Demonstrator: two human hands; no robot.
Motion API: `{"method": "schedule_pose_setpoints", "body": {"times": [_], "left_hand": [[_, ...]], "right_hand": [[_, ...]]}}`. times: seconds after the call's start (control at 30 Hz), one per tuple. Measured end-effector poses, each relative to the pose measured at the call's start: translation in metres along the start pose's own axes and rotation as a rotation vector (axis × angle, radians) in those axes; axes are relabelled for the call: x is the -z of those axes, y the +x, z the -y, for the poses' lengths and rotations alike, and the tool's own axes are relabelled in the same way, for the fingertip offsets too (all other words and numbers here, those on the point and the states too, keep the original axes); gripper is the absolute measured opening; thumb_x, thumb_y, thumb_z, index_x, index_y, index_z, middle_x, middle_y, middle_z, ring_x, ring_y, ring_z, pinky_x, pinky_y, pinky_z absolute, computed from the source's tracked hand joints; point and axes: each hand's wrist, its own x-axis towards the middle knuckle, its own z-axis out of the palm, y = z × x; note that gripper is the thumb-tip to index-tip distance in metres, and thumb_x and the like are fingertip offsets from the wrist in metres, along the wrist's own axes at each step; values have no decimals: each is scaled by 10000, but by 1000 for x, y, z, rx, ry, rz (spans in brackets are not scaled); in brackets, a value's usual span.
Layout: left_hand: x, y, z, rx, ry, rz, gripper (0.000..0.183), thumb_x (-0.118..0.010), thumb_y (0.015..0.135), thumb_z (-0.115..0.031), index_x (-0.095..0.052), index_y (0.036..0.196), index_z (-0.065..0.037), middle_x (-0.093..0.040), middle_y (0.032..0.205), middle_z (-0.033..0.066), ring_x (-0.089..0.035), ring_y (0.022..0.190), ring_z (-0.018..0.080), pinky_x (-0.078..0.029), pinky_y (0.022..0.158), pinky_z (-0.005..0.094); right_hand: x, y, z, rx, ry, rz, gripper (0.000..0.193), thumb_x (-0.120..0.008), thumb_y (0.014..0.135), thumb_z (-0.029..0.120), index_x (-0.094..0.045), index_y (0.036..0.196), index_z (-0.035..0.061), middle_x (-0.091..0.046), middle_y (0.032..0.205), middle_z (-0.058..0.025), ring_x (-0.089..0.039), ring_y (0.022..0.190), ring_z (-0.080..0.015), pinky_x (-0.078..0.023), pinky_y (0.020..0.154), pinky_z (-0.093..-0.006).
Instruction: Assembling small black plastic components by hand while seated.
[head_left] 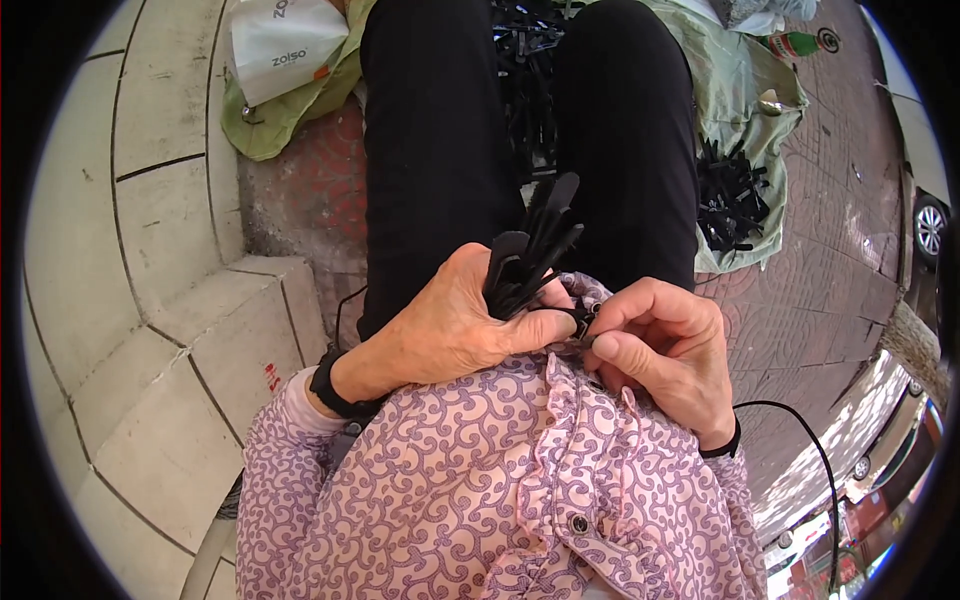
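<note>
My left hand (440, 325) is closed around a bundle of flat black strips (540, 235) with rounded ends, which stick up from the fist over my lap. Against its thumb tip is a small dark piece with a shiny edge (584, 322); its exact kind is too small to make out. My right hand (665, 345) meets the left there, thumb and forefinger pinched on that small piece. The other right fingers curl under and are partly hidden. Between my knees lies a heap of similar black strips (525, 90).
To the right, a second pile of black strips (735, 195) lies on a pale green sack (765, 150). A green bottle (795, 45) is beyond it. On the left are a tiled step (240, 330) and a white bag (285, 55). A black cable (825, 450) curves at the right.
</note>
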Motion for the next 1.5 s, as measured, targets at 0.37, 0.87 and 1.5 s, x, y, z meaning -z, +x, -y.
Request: {"method": "schedule_pose_setpoints", "body": {"times": [0.37, 0.87, 1.5], "left_hand": [[0, 4, -1, 51, -85, 35, 171, -755, 837, -147, -704, 896, 5, -639, 774, -11, -556, 732, 61, -447, 686, 229], [2, 6, -1, 42, -85, 49, 171, -749, 842, -156, -691, 877, 2, -605, 752, -27, -523, 724, 54, -418, 676, 226], [-7, 0, 5, -107, 21, -20, 156, -809, 782, -92, -676, 820, -20, -581, 671, -43, -521, 636, 37, -410, 586, 228]], "right_hand": [[-4, 2, 5, -98, 39, -128, 76, -638, 863, -47, -582, 905, -18, -671, 762, -75, -620, 637, -64, -482, 568, -180], [2, 8, -6, -104, 244, -77, 102, -586, 843, -42, -515, 846, 31, -648, 768, -92, -514, 573, -46, -402, 526, -184], [-3, 10, -3, -159, 194, -125, 78, -627, 867, -47, -646, 934, -11, -672, 758, -57, -596, 611, -49, -461, 536, -165]]}}
